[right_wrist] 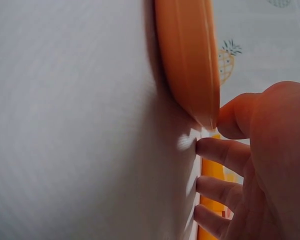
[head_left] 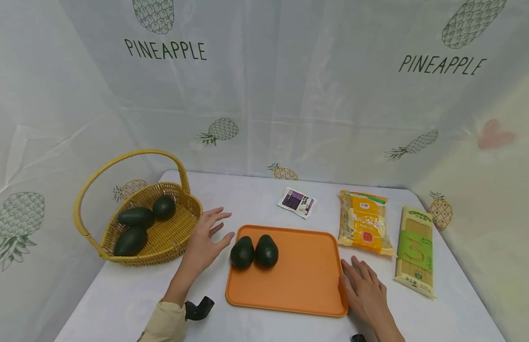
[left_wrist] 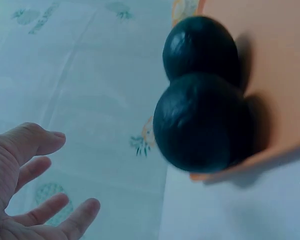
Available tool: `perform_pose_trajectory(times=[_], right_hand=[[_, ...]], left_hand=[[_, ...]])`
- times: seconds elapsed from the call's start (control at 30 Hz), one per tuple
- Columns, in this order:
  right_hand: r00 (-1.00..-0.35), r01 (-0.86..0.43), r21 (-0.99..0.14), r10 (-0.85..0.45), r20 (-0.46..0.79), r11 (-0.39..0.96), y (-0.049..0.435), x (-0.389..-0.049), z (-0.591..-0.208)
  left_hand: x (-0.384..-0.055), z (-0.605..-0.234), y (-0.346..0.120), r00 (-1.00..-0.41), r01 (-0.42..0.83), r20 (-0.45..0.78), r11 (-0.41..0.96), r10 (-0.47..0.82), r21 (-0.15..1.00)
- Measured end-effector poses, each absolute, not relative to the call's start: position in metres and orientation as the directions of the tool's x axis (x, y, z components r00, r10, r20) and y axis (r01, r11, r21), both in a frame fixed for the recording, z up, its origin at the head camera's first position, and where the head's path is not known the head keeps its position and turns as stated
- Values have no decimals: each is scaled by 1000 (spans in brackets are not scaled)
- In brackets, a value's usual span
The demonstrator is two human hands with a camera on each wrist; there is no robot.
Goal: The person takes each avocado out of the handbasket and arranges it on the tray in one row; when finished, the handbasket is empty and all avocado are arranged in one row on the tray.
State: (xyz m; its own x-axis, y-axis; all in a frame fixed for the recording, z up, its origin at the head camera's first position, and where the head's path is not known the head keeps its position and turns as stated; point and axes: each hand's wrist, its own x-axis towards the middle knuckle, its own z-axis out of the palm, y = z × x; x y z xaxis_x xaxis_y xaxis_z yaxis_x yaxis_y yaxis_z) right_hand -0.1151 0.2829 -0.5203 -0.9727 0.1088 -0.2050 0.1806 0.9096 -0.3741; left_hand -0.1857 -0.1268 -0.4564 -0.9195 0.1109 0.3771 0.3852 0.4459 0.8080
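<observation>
Two dark green avocados [head_left: 254, 252] stand side by side at the left end of an orange tray [head_left: 307, 270]. My left hand [head_left: 206, 237] hovers between the tray and a yellow wicker basket [head_left: 179, 228], fingers spread and holding nothing. In the left wrist view the same avocados [left_wrist: 205, 122] appear apart from its fingertips. Several more avocados [head_left: 136, 217] lie in the basket. My right hand [head_left: 367, 292] is at the tray's right edge; the right wrist view has its thumb [right_wrist: 235, 117] against the rim [right_wrist: 190, 60], while the fairly straight fingers reach the table beside it.
Behind the tray lies a small white and purple packet [head_left: 297, 202]. To the right are an orange and clear bag of dry food [head_left: 366, 221] and a green pack of noodles [head_left: 415, 251]. A pineapple-print curtain [head_left: 286, 95] closes off the back of the white table [head_left: 243, 199].
</observation>
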Motion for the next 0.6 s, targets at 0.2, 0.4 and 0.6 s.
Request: perform_pose_trajectory(times=[0.2, 0.4, 0.6], right_hand=[[-976, 170, -375, 103, -193, 911, 283, -114, -519], [-976, 169, -376, 101, -194, 911, 282, -114, -519], [-976, 166, -378, 97, -194, 911, 283, -113, -519]], left_hand=[[-185, -458, -142, -925, 359, 373, 473, 69, 804], [-183, -456, -154, -910, 373, 413, 517, 41, 771], [-183, -451, -164, -879, 388, 476, 611, 22, 690]])
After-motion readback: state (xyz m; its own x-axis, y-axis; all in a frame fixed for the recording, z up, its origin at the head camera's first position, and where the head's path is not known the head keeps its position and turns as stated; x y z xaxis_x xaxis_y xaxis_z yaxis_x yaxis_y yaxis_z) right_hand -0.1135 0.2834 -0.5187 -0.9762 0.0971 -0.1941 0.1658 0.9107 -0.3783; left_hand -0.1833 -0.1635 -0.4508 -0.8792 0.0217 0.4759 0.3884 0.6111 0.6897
